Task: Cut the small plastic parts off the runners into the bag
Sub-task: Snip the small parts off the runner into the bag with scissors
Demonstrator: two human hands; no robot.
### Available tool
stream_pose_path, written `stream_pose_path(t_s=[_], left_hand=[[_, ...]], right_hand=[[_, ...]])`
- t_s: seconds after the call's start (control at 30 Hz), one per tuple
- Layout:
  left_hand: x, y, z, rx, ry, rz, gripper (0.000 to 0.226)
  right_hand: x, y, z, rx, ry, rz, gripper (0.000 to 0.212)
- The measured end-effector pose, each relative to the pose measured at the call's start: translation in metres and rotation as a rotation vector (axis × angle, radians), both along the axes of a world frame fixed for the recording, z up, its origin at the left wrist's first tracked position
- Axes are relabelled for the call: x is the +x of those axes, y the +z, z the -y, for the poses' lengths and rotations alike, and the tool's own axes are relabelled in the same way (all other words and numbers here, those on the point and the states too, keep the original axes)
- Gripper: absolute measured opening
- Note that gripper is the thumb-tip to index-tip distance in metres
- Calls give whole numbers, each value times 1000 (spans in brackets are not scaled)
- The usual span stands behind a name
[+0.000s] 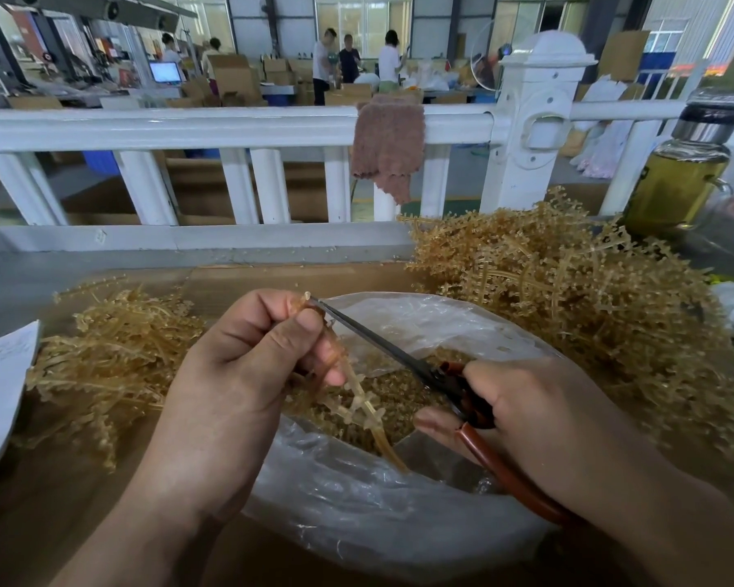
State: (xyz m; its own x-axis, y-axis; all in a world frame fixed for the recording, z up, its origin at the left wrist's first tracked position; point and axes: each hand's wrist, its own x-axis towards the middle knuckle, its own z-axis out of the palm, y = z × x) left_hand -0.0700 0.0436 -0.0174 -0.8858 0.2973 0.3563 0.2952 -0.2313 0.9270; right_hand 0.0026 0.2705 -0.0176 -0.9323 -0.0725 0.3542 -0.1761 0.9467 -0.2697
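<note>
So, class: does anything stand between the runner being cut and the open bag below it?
Nothing visible does. The left hand holds the runner over the open mouth of the bag, the scissors in the right hand meet its top end, and cut parts lie inside.

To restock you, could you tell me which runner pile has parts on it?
The right pile: its branches carry knobs; the left pile is mostly bare strands.

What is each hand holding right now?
Left hand: pinching a runner over the bag.
Right hand: gripping the scissors, blades at the runner's top.
</note>
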Motion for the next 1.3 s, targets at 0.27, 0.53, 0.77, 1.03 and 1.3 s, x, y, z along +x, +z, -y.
stream_pose_path(t_s=[0.27, 0.53, 0.77, 1.03, 1.3], left_hand=[[3, 1, -1, -31, 44, -7, 27], [4, 3, -2, -54, 58, -18, 26], [7, 4, -5, -64, 65, -37, 26], [8, 6, -6, -73, 67, -55, 22], [9, 5, -6, -81, 82, -48, 22]], right_hand=[[-3, -6, -2, -66, 2, 32, 89], [0, -1, 0, -3, -38, 11, 57], [4, 6, 4, -22, -37, 61, 52], [3, 9, 3, -41, -74, 107, 64], [2, 10, 1, 71, -43, 93, 68]])
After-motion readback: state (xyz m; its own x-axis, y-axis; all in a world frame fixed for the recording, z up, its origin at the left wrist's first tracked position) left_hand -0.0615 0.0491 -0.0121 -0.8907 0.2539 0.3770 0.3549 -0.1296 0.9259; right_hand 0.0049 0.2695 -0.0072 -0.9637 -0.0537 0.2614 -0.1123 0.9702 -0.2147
